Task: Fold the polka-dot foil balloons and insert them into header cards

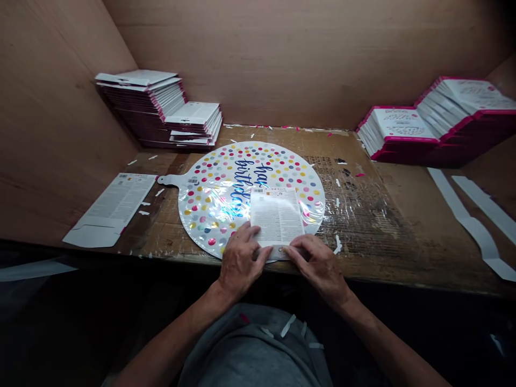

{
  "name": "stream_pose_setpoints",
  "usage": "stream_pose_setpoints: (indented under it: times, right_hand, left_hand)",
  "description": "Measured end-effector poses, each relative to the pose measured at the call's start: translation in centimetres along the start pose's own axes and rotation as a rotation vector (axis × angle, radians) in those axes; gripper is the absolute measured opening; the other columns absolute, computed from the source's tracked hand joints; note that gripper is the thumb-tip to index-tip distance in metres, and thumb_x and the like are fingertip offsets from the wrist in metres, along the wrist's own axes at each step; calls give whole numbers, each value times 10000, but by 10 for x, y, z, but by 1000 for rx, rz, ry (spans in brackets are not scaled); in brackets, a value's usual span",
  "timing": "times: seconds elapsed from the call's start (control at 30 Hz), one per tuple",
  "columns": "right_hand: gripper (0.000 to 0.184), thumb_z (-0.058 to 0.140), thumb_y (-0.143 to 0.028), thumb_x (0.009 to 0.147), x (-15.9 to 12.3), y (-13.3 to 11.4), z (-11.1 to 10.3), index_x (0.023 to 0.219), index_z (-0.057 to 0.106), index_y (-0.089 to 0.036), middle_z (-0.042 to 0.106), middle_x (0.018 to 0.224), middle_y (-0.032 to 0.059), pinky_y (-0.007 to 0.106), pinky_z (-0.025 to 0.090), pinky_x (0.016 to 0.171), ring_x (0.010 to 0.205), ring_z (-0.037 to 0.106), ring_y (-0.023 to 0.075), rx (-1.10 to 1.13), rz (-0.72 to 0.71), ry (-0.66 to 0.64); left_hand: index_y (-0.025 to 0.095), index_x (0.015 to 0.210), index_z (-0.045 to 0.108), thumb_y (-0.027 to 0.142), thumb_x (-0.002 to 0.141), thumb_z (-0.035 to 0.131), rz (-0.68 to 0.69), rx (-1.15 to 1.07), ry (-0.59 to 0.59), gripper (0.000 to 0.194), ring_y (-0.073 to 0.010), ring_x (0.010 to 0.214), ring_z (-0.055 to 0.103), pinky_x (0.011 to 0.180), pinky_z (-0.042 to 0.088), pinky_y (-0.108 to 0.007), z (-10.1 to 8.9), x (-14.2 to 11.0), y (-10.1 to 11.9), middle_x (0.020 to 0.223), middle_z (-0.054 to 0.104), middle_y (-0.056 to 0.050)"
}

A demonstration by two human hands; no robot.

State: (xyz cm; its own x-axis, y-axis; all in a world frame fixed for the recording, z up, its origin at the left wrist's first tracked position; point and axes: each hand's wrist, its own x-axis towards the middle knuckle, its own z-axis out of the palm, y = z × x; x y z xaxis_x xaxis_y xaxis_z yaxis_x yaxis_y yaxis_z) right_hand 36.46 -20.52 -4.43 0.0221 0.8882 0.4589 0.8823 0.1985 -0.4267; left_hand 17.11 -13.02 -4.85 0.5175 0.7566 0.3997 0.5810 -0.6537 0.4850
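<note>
Head view: we see the packet [278, 217] lying flat over the near part of the balloon [213, 212], itself spread on the surface [363, 242]. Left hand [241, 257] and right hand [320, 263] both have fingers narrowed, holding the packet's near edge. Second packet [115, 207] sits left of the balloon. Left stack [163, 102] and right stack [425, 126] look sorted, we judge; these two packets aren't stacked. Whether stacked ones are filled, we can't tell

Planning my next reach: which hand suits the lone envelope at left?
Left, probably: the left hand is nearer the lone envelope. The right hand is farther and might cross the left. Both touch the other envelope.
</note>
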Motion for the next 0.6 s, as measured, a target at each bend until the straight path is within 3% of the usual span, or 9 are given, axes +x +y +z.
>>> stream_pose_setpoints:
  times: [0.07,0.13,0.23,0.3,0.4,0.5,0.6]
  right_hand:
    - [332,508,-421,986,0,0,1,1082,665,-145,688,1118,155,392,525,860,1020,645,252,-109,-41,5]
    - [445,506,-462,977,-10,4,-3,1247,611,-124,632,1280,184,473,467,978,1167,587,302,-210,-208,-37]
    - [374,590,-327,958,-30,12,-14,1292,593,-160,681,1230,132,416,485,942,1087,622,253,-211,-386,-59]
    - [347,616,-185,937,-35,14,-20,1284,599,-182,724,1131,102,359,510,862,977,645,210,-156,-380,45]
    - [393,611,-122,925,-21,9,-16,1310,578,-191,722,1124,106,358,519,862,995,635,212,-57,-342,182]
    - [312,580,-184,955,11,0,-1,1265,604,-195,710,1149,100,378,507,901,1042,616,225,-20,-383,138]
    - [275,575,-337,961,43,-10,15,1158,655,-162,705,1101,118,390,491,876,994,612,249,-93,-348,55]
  left_hand:
    - [143,812,654,356,858,686,-150,126,67,220,-360,1163,616,958,520,-515,10,5,4,1251,647,-192]
    - [111,1000,646,374,841,707,-206,182,94,313,-384,1201,586,988,488,-545,16,7,7,1354,573,-236]
    - [116,1167,593,400,819,728,-215,63,112,469,-380,1284,523,1062,429,-549,12,1,14,1402,537,-230]
    - [142,1146,595,453,791,740,-298,-123,121,493,-347,1200,587,1029,465,-515,3,-4,22,1278,627,-191]
    - [160,1087,620,519,773,723,-573,-550,39,489,-278,966,685,864,561,-414,-13,-4,33,1034,712,-122]
    - [150,1042,651,507,759,729,-790,-1048,15,462,-245,902,704,774,584,-347,-21,8,34,1036,727,-107]
    - [134,1021,654,436,691,793,-863,-1311,162,468,-232,852,711,732,591,-340,-19,22,25,1067,727,-114]
